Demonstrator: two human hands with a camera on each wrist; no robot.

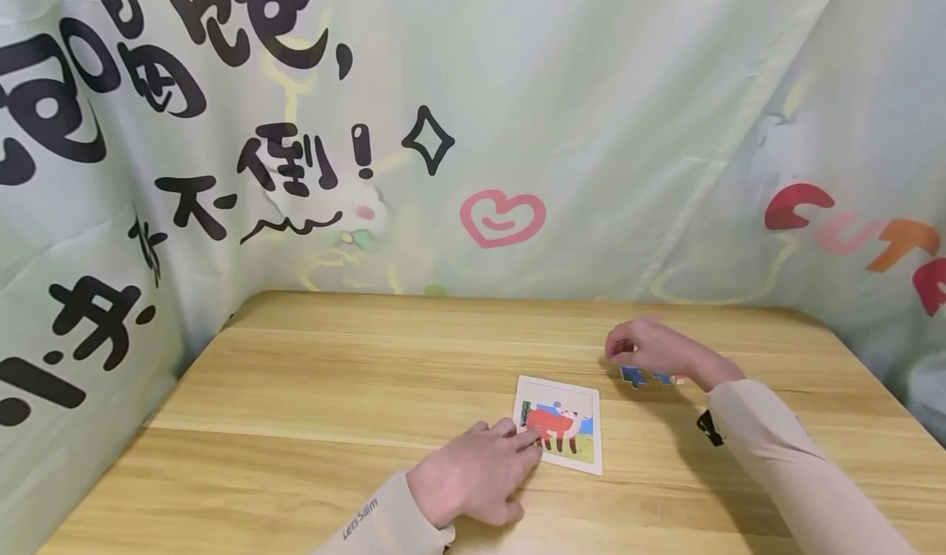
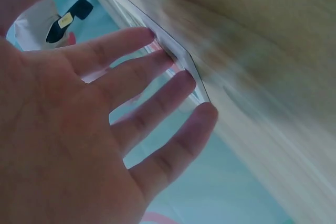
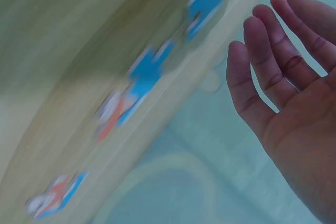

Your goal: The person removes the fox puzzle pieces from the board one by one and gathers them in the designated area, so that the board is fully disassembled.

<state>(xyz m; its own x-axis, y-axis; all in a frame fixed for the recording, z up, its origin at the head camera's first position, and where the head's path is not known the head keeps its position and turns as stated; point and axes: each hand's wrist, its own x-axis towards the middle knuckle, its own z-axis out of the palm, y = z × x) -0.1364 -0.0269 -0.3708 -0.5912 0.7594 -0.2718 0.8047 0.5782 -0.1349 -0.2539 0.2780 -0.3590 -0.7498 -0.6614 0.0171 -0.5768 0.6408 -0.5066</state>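
A white-bordered picture card (image 1: 580,448) with a red-bodied animal on grass lies on the table (image 1: 332,391). Over its lower left corner rests my left hand (image 1: 480,469), fingers spread and fairly straight. In the left wrist view, those fingertips (image 2: 184,80) are right at the card's white edge (image 2: 169,44). My right hand (image 1: 658,350) hovers farther back on the right, fingers loosely bent with nothing between them. Beneath it are jigsaw pieces (image 1: 633,376). The right wrist view shows several: a blue-green one (image 3: 206,4), a blue-and-orange one (image 3: 144,77) and another orange-and-blue one (image 3: 59,196).
Behind the table hangs a pale curtain (image 1: 606,128) with black lettering and a pink heart (image 1: 502,218). It continues down both sides. A small black item (image 1: 709,428) shows at my right cuff. The table's far edge lies just beyond the pieces.
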